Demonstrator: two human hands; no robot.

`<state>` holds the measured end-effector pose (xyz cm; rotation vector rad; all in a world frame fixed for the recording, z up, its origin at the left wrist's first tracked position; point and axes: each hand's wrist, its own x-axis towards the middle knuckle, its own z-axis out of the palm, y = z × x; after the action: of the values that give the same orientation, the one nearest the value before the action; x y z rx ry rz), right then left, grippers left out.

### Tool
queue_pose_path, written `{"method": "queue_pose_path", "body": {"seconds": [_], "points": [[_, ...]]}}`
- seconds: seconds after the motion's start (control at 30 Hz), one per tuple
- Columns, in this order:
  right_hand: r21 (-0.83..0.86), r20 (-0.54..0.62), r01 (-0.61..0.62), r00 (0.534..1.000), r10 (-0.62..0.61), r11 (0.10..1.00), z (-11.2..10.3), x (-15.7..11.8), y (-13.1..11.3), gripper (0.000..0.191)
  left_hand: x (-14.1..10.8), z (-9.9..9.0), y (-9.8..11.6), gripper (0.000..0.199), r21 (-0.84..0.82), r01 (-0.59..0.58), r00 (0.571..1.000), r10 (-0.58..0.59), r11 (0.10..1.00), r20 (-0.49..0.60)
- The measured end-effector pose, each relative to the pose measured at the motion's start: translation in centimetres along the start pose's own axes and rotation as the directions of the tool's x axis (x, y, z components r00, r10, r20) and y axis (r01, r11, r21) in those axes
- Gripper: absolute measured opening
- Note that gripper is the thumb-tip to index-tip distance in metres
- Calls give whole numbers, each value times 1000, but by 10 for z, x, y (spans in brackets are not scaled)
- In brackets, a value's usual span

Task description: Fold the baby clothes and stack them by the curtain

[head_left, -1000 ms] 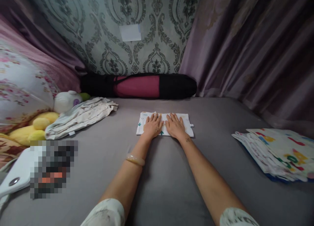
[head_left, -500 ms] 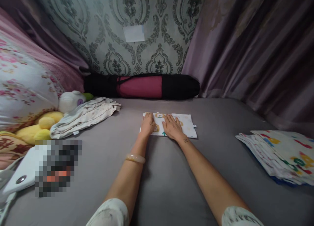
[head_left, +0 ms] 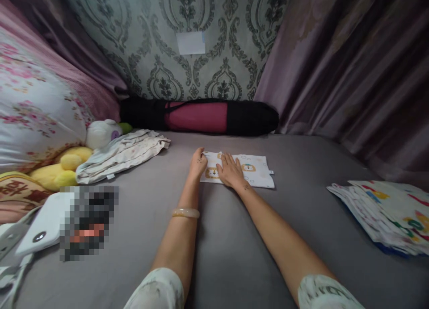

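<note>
A white folded cloth (head_left: 258, 177) with yellow lion-like prints and a small tag on its right edge lies flat on the grey sheet (head_left: 221, 237). My right hand (head_left: 232, 170) rests palm down across its middle, fingers stretched out and pointing away from me. At its left edge is my left hand (head_left: 198, 164), turned on its side with the fingers curled round the edge near the far corner. The fingertips are partly hidden there. A pale bangle (head_left: 185, 213) circles my left forearm.
At right lies a stack of printed cloths (head_left: 392, 215). A crumpled pale garment (head_left: 124, 155), plush toys (head_left: 72, 166), a floral pillow (head_left: 36, 108) and a white device (head_left: 47, 224) beside a blurred patch are at left. A black and red long bag (head_left: 197, 117) lies against the wall.
My left hand has gone from lying on the cloth to its left edge, with the fingers now curled. My right hand stays flat on the cloth, slightly further left on it.
</note>
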<state>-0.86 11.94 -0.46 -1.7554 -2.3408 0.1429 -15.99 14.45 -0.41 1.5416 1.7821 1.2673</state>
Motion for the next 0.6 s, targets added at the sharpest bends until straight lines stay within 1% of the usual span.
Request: {"method": "queue_pose_path", "body": {"seconds": [0.07, 0.13, 0.2, 0.27, 0.37, 0.43, 0.6], "points": [[4, 9, 2, 1000, -2, 1000, 1, 0, 1, 62, 4, -4, -5, 46, -77, 42, 998, -46, 996, -50], [10, 37, -9, 999, 9, 1000, -1, 1, 0, 61, 7, -8, -8, 42, -120, 90, 990, -101, 989, -95], [15, 41, -31, 999, 30, 999, -4, 3, -6, 61, 9, -11, -10, 38, -141, 114, 983, -132, 983, -131], [13, 17, -29, 999, 29, 999, -4, 7, -16, 60, 10, -14, -9, 36, -154, 122, 978, -145, 981, -151], [10, 3, 9, 1000, -9, 1000, 0, 12, -32, 60, 9, -16, -8, 34, -154, 146, 974, -170, 977, -153], [15, 8, 15, 1000, -15, 1000, 4, 15, -39, 61, 8, -16, -8, 34, -148, 155, 974, -176, 977, -146], [21, 7, 10, 1000, -10, 1000, 9, 16, -39, 61, 9, -17, -11, 34, -145, 158, 974, -178, 977, -140]]}}
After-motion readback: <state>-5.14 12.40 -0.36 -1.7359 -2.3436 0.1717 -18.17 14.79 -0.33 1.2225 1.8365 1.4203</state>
